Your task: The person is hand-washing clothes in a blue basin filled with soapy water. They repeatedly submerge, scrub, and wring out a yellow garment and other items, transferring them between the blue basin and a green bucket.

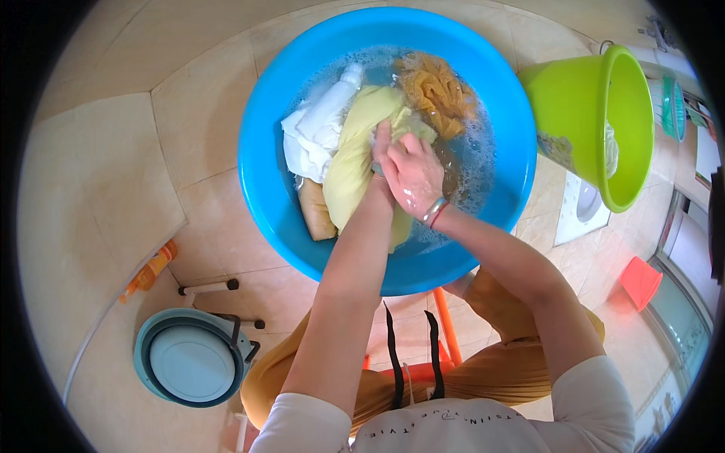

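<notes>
A large blue basin (260, 189) holds soapy water and wet laundry. A twisted pale yellow cloth (351, 143) runs along its middle, with suds on it near my fingers. My left hand (382, 143) is closed on this cloth, largely covered by my other hand. Across it lies my right hand (415, 172), fingers bent and closed at the same cloth, fingertips hidden. Bracelets circle the right wrist. White cloth (321, 121) is bunched to the left, above a tan block-like thing (316, 211). A crumpled brown cloth (438, 90) soaks at the far right.
A lime-green bucket (574, 113) tilts beside the basin, something white inside. Behind it is a white floor fixture (583, 205). A red container (640, 282) stands right. At left are an orange bottle (155, 266) and a collapsible grey-blue basin (192, 362). Beneath me is an orange-red stool (447, 325).
</notes>
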A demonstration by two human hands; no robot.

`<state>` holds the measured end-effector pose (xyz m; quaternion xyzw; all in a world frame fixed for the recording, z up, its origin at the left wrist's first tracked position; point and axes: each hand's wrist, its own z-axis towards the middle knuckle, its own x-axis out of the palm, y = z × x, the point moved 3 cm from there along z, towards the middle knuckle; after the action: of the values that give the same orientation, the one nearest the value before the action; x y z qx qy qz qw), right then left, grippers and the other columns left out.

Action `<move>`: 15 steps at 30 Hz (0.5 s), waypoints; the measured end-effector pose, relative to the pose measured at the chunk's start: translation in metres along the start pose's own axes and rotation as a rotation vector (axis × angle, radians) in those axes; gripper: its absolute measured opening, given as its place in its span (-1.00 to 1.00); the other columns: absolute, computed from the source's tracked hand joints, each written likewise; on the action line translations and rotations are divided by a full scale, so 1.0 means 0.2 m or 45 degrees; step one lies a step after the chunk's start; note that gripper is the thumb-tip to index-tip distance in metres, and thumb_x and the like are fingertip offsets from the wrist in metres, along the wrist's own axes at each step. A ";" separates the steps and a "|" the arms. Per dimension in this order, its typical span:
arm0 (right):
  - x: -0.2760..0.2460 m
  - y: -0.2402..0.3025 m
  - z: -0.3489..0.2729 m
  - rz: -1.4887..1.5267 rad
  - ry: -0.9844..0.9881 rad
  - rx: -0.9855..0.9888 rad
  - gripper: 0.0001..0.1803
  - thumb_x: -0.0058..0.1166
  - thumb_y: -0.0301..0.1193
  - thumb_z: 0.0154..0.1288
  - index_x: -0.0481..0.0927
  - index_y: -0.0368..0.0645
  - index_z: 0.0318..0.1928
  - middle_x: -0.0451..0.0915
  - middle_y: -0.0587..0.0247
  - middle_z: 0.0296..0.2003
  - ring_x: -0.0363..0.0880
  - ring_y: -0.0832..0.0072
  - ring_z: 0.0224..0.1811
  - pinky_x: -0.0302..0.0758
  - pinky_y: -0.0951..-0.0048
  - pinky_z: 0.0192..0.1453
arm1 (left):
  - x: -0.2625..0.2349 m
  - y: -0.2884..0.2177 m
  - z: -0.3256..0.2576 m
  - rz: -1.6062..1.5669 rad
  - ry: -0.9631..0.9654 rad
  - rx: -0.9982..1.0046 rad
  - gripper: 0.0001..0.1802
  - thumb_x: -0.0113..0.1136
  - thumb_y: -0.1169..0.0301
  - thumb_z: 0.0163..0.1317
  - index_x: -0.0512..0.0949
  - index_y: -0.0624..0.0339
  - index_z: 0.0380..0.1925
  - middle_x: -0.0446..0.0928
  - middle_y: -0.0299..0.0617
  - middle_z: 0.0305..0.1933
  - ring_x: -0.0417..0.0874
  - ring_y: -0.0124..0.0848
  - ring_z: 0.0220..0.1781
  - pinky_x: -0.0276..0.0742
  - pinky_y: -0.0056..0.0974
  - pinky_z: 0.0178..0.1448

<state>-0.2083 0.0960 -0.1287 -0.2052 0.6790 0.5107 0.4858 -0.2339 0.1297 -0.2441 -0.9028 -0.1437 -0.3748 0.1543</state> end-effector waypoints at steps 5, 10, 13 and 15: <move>-0.03 0.04 -0.07 0.057 -0.012 0.034 -0.87 0.11 -0.33 0.20 0.54 -0.07 -0.44 0.41 0.27 -0.34 0.49 0.23 -0.28 0.49 0.15 -0.30 | -0.01 -0.03 0.03 0.027 0.129 0.022 -0.56 -0.30 0.03 0.48 0.46 0.06 0.00 0.54 -0.20 -0.10 0.53 -0.27 -0.08 0.48 -0.19 0.04; 0.16 -0.08 0.22 -0.020 -0.052 0.166 -0.79 0.00 -0.27 0.28 0.60 -0.09 -0.40 0.57 0.15 -0.32 0.60 0.17 -0.37 0.55 0.14 -0.31 | -0.18 -0.05 0.11 0.073 -0.008 0.271 -0.47 -0.30 -0.04 0.47 0.44 0.10 0.10 0.53 -0.13 0.04 0.54 -0.23 0.00 0.48 -0.16 0.15; 0.24 -0.44 0.35 -0.208 0.172 0.416 -0.73 -0.02 -0.20 0.29 0.63 -0.10 -0.30 0.63 0.06 -0.25 0.63 0.05 -0.24 0.56 0.11 -0.20 | 0.04 0.00 0.04 0.266 -0.400 0.109 -0.41 -0.25 -0.06 0.45 0.39 0.15 0.20 0.51 -0.13 0.09 0.53 -0.25 0.10 0.46 -0.16 0.21; 0.22 -0.40 0.43 -0.155 0.326 0.423 -0.74 -0.07 -0.28 0.29 0.63 -0.14 -0.26 0.65 0.01 -0.25 0.64 0.04 -0.23 0.56 0.08 -0.19 | 0.04 -0.04 0.05 0.208 -0.402 0.146 -0.38 -0.16 -0.04 0.43 0.35 0.22 0.25 0.49 -0.14 0.15 0.50 -0.26 0.17 0.45 -0.17 0.24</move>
<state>-0.1277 0.1500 -0.2079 -0.2263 0.7963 0.3313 0.4528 -0.2254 0.1419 -0.2446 -0.9488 -0.1135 -0.2056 0.2111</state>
